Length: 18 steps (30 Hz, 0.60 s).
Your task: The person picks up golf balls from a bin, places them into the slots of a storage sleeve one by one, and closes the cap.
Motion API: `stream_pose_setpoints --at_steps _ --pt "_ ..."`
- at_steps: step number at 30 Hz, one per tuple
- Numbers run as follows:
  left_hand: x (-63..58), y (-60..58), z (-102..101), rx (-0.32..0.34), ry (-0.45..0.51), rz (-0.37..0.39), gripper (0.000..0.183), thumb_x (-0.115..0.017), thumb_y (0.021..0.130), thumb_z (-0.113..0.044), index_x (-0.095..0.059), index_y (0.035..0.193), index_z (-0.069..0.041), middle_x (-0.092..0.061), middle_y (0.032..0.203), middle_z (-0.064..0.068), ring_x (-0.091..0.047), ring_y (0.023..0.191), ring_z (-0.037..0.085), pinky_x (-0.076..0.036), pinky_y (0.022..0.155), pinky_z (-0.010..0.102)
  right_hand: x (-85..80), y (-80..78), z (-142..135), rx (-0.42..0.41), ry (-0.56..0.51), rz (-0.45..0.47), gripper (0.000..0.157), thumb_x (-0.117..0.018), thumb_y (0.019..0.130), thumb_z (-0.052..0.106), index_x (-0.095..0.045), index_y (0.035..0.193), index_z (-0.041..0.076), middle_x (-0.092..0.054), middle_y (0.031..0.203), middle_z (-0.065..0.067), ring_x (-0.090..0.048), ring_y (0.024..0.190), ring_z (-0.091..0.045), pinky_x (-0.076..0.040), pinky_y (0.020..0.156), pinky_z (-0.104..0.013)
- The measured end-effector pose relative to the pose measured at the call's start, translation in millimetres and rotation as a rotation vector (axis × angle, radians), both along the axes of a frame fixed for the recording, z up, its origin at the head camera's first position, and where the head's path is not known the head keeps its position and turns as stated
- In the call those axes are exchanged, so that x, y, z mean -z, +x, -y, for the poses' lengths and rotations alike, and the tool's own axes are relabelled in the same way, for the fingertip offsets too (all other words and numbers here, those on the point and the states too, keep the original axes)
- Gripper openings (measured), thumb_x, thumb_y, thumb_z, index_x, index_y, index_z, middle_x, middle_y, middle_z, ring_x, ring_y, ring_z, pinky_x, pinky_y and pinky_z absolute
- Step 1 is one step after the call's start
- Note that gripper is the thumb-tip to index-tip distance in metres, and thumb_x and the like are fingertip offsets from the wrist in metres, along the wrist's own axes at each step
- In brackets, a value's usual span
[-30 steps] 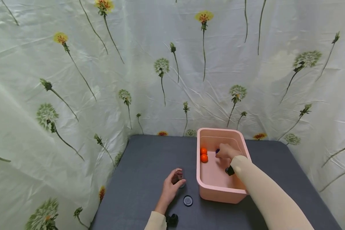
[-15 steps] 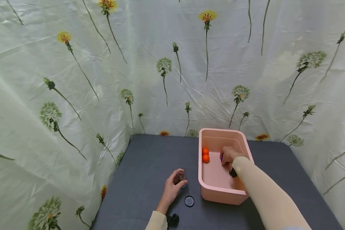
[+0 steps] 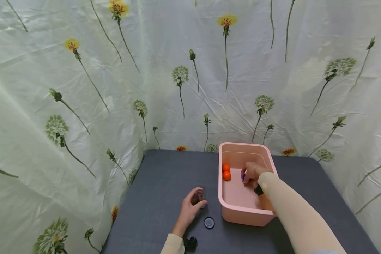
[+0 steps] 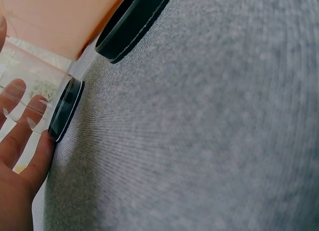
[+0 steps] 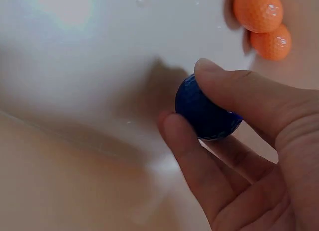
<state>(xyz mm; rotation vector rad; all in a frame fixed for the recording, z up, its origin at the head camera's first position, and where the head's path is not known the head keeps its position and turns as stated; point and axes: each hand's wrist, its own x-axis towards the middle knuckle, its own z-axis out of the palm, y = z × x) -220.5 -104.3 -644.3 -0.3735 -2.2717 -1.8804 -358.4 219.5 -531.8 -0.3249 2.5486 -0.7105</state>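
Note:
My right hand (image 3: pixel 251 173) reaches down into the pink bin (image 3: pixel 220 183). Between thumb and fingers it pinches a dimpled blue golf ball (image 5: pixel 202 111). Two orange golf balls (image 5: pixel 258 11) lie against each other on the bin floor, by its left wall in the head view. Left of the bin, my left hand (image 3: pixel 189 208) holds a clear cylindrical container (image 4: pixel 42 81) upright, fingers curled around its side. Its black base (image 4: pixel 66 110) stands on the dark table. A round black lid (image 3: pixel 209 222) lies flat between the container and the bin's near corner.
Dark grey cloth (image 3: pixel 174 169) covers the table. Behind it and at both sides hangs a pale curtain (image 3: pixel 165 53) printed with dandelions. The bin's raised walls surround my right hand, and my right sleeve (image 3: pixel 295 211) crosses over the near right rim.
Inside the bin, my right hand has shifted slightly toward me with the blue golf ball in its fingers. The left hand stays around the clear container, and the orange balls have not moved.

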Motion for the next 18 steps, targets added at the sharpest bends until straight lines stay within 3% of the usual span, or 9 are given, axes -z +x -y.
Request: stream_pose_setpoints --at_steps 7,11,18 --pt "0.1 1.9 3 -0.007 -0.026 0.033 0.047 -0.080 0.086 -0.010 -0.060 0.129 -0.008 -0.068 0.116 0.010 -0.064 0.096 0.016 -0.050 0.086 0.029 -18.1 2.7 4 -0.016 -0.169 0.024 0.029 -0.074 0.077 -0.011 -0.069 0.105 -0.007 -0.067 0.086 -0.013 -0.062 0.068 -0.024 -0.058 0.070 -0.042" --pt "0.8 2.7 3 -0.011 -0.028 0.031 0.047 -0.081 0.086 -0.012 -0.061 0.128 -0.010 -0.067 0.118 0.010 -0.064 0.101 0.017 -0.051 0.090 0.031 -23.1 2.5 3 -0.013 -0.224 0.017 0.033 -0.072 0.076 -0.012 -0.069 0.108 -0.005 -0.068 0.095 -0.016 -0.061 0.075 -0.022 -0.059 0.071 -0.038" --pt "1.5 2.8 0 -0.036 -0.054 0.064 0.048 -0.082 0.085 -0.017 -0.063 0.128 -0.016 -0.067 0.120 -0.001 -0.063 0.112 0.016 -0.049 0.097 0.036 -30.5 5.1 -2 0.015 -0.300 0.009 0.039 -0.078 0.077 -0.008 -0.068 0.115 -0.005 -0.070 0.102 -0.017 -0.065 0.086 -0.024 -0.059 0.075 -0.036"
